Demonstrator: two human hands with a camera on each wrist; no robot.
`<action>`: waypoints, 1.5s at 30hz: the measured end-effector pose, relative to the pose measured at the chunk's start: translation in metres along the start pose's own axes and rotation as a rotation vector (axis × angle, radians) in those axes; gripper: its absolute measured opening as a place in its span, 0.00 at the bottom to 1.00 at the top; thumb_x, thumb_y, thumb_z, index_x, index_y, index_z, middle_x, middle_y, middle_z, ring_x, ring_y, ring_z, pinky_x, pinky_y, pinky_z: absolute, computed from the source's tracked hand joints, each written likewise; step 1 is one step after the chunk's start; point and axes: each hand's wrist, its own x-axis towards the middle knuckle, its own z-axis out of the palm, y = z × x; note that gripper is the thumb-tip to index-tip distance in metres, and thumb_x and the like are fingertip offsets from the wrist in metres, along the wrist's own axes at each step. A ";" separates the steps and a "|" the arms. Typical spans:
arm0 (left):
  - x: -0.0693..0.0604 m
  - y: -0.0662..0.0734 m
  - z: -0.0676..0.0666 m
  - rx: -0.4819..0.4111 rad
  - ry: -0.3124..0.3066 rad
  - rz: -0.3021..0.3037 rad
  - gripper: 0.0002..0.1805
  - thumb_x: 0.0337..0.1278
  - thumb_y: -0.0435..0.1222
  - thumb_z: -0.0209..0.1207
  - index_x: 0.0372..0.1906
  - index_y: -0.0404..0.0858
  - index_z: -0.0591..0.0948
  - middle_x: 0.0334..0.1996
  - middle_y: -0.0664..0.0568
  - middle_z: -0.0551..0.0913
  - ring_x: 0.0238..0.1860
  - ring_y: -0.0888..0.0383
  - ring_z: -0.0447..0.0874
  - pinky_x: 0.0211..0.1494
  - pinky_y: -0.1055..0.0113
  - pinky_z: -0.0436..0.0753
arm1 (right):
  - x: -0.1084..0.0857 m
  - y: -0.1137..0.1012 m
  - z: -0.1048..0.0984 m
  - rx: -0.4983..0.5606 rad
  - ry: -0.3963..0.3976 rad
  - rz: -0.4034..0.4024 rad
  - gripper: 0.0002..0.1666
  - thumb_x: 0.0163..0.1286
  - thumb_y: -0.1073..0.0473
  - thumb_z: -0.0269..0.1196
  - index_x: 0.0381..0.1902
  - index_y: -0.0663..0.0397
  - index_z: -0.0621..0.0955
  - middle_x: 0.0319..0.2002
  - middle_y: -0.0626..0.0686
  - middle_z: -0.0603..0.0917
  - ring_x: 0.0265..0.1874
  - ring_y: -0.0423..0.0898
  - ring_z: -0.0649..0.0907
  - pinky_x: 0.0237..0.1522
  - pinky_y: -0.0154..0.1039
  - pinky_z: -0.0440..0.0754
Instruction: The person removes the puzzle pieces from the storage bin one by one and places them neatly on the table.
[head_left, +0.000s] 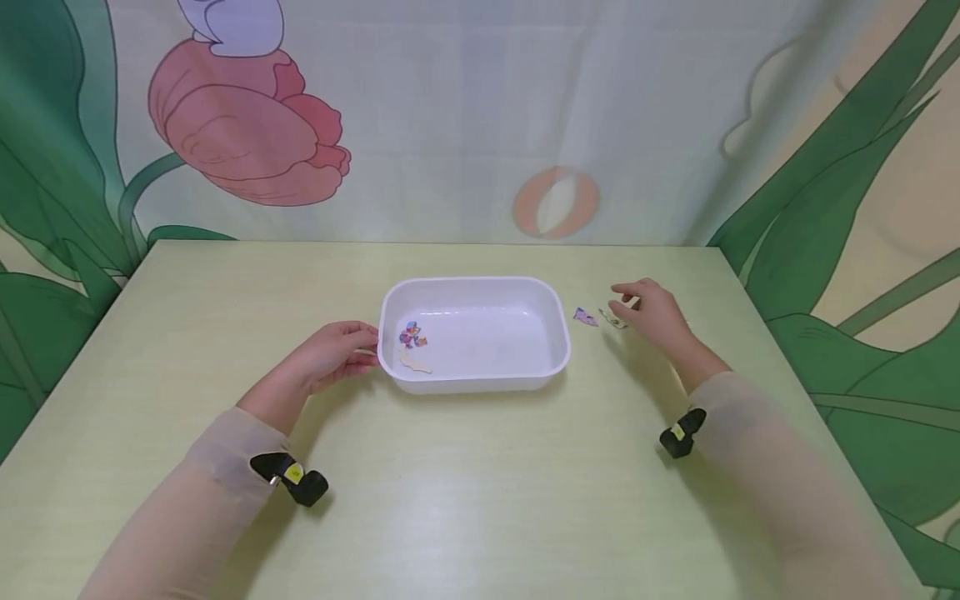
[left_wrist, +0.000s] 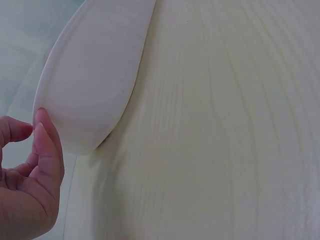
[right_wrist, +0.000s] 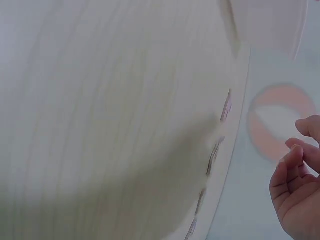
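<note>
A white tub (head_left: 472,386) stands on the table, with small colourful scraps (head_left: 412,335) and a pale strip (head_left: 414,362) inside at its left end. My left hand (head_left: 335,354) touches the tub's left end with its fingertips; the left wrist view shows this hand (left_wrist: 35,175) against the tub's wall (left_wrist: 95,75). My right hand (head_left: 654,315) hovers, fingers loosely bent and nothing seen between them, over a patterned scrap (head_left: 612,319). A purple scrap (head_left: 585,317) lies between that and the tub. In the right wrist view several scraps (right_wrist: 215,156) lie in a row, away from the hand (right_wrist: 300,185).
The pale wooden table (head_left: 480,483) ends at a back edge against a printed cloth (head_left: 450,125) with a flower and leaves. Black wrist cameras sit on both sleeves, the left one (head_left: 292,477) and the right one (head_left: 682,433).
</note>
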 end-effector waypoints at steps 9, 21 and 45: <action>-0.001 0.000 -0.002 -0.011 -0.002 -0.006 0.21 0.67 0.36 0.49 0.56 0.24 0.67 0.43 0.41 0.76 0.37 0.57 0.80 0.40 0.71 0.80 | 0.001 -0.050 0.021 0.119 -0.019 -0.163 0.21 0.67 0.59 0.59 0.55 0.62 0.77 0.41 0.58 0.75 0.32 0.50 0.74 0.29 0.38 0.74; 0.001 -0.005 -0.002 -0.035 -0.007 0.005 0.21 0.68 0.38 0.49 0.55 0.24 0.67 0.40 0.43 0.77 0.35 0.59 0.80 0.37 0.73 0.80 | 0.011 -0.106 0.065 0.206 -0.111 -0.381 0.17 0.64 0.63 0.62 0.51 0.63 0.80 0.35 0.54 0.76 0.27 0.46 0.74 0.30 0.35 0.73; -0.002 -0.002 -0.004 -0.001 -0.020 -0.005 0.21 0.68 0.37 0.49 0.56 0.24 0.67 0.43 0.40 0.76 0.37 0.57 0.80 0.39 0.71 0.80 | 0.030 -0.171 0.145 -0.026 -0.500 -0.441 0.13 0.56 0.54 0.70 0.38 0.51 0.84 0.33 0.46 0.78 0.34 0.41 0.75 0.39 0.30 0.72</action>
